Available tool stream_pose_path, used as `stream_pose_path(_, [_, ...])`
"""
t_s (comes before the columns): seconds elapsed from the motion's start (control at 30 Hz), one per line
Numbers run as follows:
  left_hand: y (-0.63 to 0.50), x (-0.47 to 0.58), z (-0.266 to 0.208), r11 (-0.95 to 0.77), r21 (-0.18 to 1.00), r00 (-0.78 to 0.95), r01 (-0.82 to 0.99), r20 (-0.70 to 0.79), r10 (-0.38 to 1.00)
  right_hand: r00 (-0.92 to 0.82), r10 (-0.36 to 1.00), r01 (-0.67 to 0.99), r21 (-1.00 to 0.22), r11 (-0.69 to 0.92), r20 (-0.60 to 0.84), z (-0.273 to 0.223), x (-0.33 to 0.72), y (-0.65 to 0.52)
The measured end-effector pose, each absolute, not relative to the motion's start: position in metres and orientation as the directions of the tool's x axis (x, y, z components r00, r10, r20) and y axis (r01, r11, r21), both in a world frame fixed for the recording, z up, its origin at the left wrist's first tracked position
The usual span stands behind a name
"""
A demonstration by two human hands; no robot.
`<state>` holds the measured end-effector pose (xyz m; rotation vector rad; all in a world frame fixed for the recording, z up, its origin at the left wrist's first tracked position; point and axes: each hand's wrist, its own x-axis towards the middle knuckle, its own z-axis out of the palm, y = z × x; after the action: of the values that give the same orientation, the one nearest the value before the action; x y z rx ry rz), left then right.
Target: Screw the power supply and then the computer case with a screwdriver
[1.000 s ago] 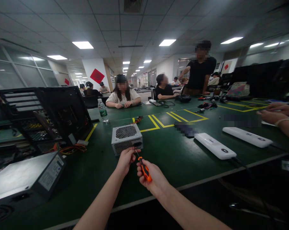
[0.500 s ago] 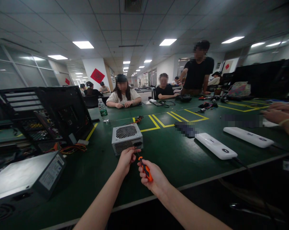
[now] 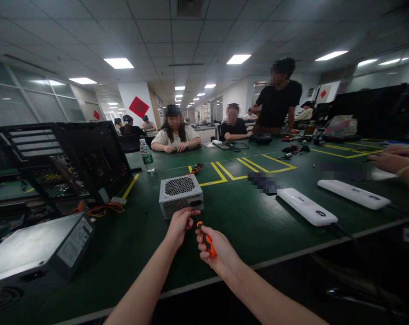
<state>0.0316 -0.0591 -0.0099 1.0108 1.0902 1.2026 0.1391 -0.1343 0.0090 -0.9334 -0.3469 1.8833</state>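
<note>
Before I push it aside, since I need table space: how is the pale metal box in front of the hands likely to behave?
The box will probably feel stiff, given its straight metal-looking sides. It seems unlikely to roll or tip, being squat and flat-sided on the table. Its smooth edges may offer little grip.

The left forearm (image 3: pixel 146 280) and right forearm (image 3: pixel 258 288) are bare as far as the lower edge of the view — smooth, slender, tapering toward the hands. The left hand (image 3: pixel 179 227) and right hand (image 3: pixel 218 249) are ungloved — fingers (image 3: pixel 203 247) slim.
</note>
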Motion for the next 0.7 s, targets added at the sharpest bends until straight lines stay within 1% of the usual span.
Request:
stream_pose_path(0.27, [-0.059, 0.03, -0.011, 0.107, 0.978, 0.048, -0.182, -0.099, 0.994, -0.173, 0.892, -0.683, -0.601, -0.414, -0.418, 0.008, 0.133, -0.136])
stream_pose_path(0.43, [-0.058, 0.029, -0.012, 0.119, 0.974, 0.064, -0.193, -0.109, 0.992, -0.222, 0.85, -0.676, -0.553, -0.487, -0.478, 0.011, 0.128, -0.135])
stream_pose_path(0.53, [-0.056, 0.028, -0.014, 0.117, 0.97, 0.064, -0.214, -0.106, 0.992, -0.259, 0.832, -0.671, -0.529, -0.52, -0.49, 0.013, 0.126, -0.134])
stream_pose_path(0.7, [-0.056, 0.028, -0.015, 0.111, 0.967, 0.073, -0.229, -0.096, 0.993, -0.231, 0.857, -0.693, -0.54, -0.477, -0.461, 0.013, 0.125, -0.136])
